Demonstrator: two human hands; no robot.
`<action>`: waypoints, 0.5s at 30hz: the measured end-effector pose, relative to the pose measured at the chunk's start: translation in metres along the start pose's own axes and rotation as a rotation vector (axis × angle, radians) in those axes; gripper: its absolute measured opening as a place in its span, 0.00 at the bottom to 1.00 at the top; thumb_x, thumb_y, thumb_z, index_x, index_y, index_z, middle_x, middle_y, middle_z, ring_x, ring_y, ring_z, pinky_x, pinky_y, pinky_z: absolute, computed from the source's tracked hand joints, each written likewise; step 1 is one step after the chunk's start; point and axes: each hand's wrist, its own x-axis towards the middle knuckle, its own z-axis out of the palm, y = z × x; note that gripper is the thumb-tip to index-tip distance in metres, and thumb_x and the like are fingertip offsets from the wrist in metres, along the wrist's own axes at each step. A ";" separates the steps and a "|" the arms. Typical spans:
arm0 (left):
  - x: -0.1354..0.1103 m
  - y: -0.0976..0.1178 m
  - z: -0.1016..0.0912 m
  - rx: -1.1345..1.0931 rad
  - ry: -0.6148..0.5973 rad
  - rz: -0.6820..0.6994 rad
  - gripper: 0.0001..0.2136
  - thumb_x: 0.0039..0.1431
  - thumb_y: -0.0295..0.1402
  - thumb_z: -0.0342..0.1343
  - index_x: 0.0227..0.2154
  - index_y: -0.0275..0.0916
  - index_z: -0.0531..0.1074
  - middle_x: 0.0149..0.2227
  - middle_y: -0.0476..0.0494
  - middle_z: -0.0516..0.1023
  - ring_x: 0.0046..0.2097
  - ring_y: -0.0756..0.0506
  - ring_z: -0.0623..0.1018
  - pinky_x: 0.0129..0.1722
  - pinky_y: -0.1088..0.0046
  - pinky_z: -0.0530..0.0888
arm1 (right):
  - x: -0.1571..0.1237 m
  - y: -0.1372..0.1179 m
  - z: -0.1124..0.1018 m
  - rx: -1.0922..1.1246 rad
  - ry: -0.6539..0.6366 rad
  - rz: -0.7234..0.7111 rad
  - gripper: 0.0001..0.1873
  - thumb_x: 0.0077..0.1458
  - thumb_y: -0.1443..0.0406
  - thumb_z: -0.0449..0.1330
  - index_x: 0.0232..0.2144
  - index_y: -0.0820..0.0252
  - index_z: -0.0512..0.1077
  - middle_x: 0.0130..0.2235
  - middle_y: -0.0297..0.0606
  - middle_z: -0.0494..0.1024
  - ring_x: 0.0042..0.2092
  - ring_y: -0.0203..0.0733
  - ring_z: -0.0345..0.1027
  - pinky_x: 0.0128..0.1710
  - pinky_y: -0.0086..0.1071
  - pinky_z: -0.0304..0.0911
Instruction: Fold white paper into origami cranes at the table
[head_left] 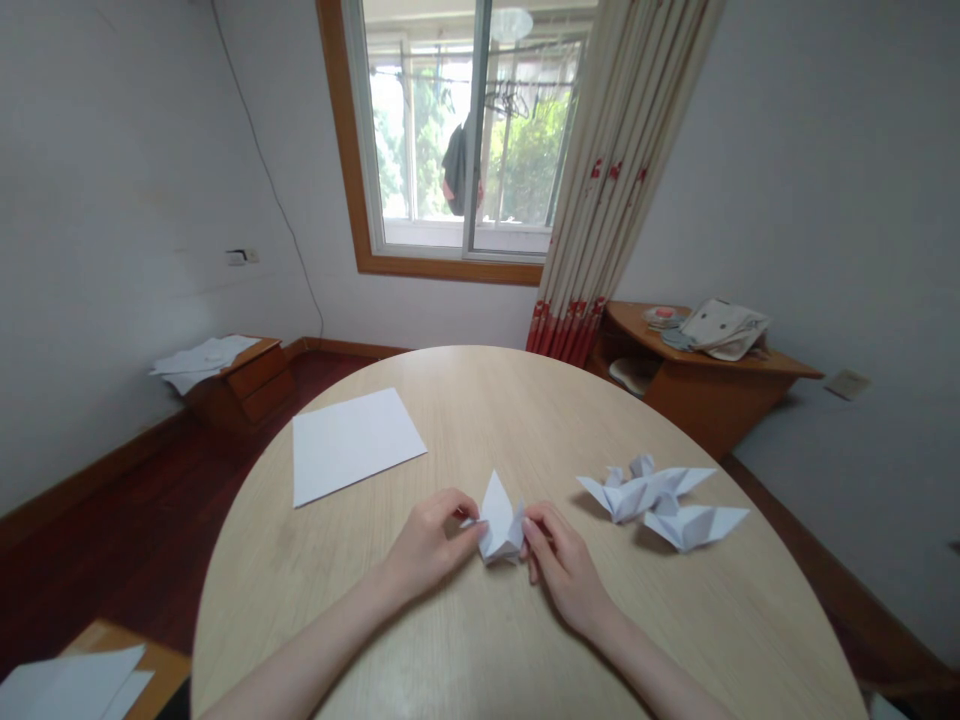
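Observation:
A white folded paper figure (498,522), with one tall pointed flap standing up at the back, is between my hands near the middle of the round table (480,640). My left hand (439,535) pinches its left side between thumb and fingers. On the opposite side, the fingertips of my right hand (559,560) grip the right edge of the same figure. Several finished-looking folded paper birds (652,495) lie clustered to the right of my right hand. Toward the far left of the tabletop rests a stack of white paper sheets (356,445).
A wooden corner desk (720,390) with a cloth bag (724,328) on it stands at the right wall. At the left wall is a low drawer cabinet (251,380) with papers on top. More white sheets (75,685) lie at the lower left. A curtain (615,180) hangs beside the window.

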 end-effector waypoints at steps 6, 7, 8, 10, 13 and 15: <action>0.002 0.003 -0.002 -0.034 -0.026 -0.040 0.06 0.57 0.34 0.55 0.36 0.38 0.73 0.33 0.46 0.77 0.36 0.47 0.75 0.39 0.72 0.71 | 0.000 -0.002 -0.001 -0.024 -0.011 -0.037 0.19 0.65 0.52 0.45 0.31 0.57 0.64 0.28 0.31 0.66 0.22 0.34 0.65 0.25 0.30 0.65; 0.002 0.005 -0.002 -0.014 -0.039 -0.024 0.06 0.58 0.34 0.54 0.34 0.38 0.74 0.33 0.46 0.77 0.36 0.47 0.75 0.39 0.72 0.70 | 0.000 -0.002 -0.001 -0.028 -0.013 -0.044 0.19 0.65 0.52 0.45 0.31 0.57 0.64 0.28 0.31 0.66 0.23 0.34 0.66 0.26 0.31 0.65; 0.001 0.006 -0.003 0.004 -0.049 -0.012 0.07 0.59 0.34 0.53 0.32 0.38 0.74 0.32 0.46 0.76 0.36 0.47 0.75 0.38 0.72 0.70 | 0.000 -0.002 -0.001 -0.033 -0.017 -0.050 0.19 0.66 0.52 0.45 0.31 0.57 0.64 0.28 0.32 0.66 0.23 0.35 0.66 0.26 0.31 0.65; 0.001 0.007 -0.003 0.028 -0.055 -0.010 0.09 0.61 0.35 0.51 0.30 0.38 0.73 0.31 0.46 0.76 0.35 0.47 0.74 0.37 0.73 0.69 | 0.000 -0.002 -0.002 -0.043 -0.025 -0.065 0.18 0.66 0.53 0.44 0.31 0.57 0.64 0.29 0.32 0.66 0.24 0.35 0.67 0.27 0.31 0.66; -0.002 0.004 -0.001 0.067 -0.026 -0.022 0.09 0.62 0.34 0.49 0.30 0.39 0.73 0.32 0.46 0.76 0.35 0.47 0.74 0.37 0.73 0.68 | 0.000 -0.004 -0.002 -0.070 -0.044 -0.085 0.17 0.66 0.55 0.44 0.32 0.57 0.65 0.30 0.34 0.67 0.25 0.35 0.66 0.26 0.31 0.65; -0.003 0.001 0.000 0.093 -0.007 -0.003 0.09 0.63 0.33 0.48 0.31 0.38 0.72 0.32 0.46 0.77 0.35 0.47 0.74 0.37 0.73 0.68 | 0.000 -0.006 -0.003 -0.128 -0.039 -0.125 0.17 0.67 0.56 0.44 0.31 0.57 0.65 0.31 0.35 0.68 0.27 0.37 0.66 0.28 0.31 0.65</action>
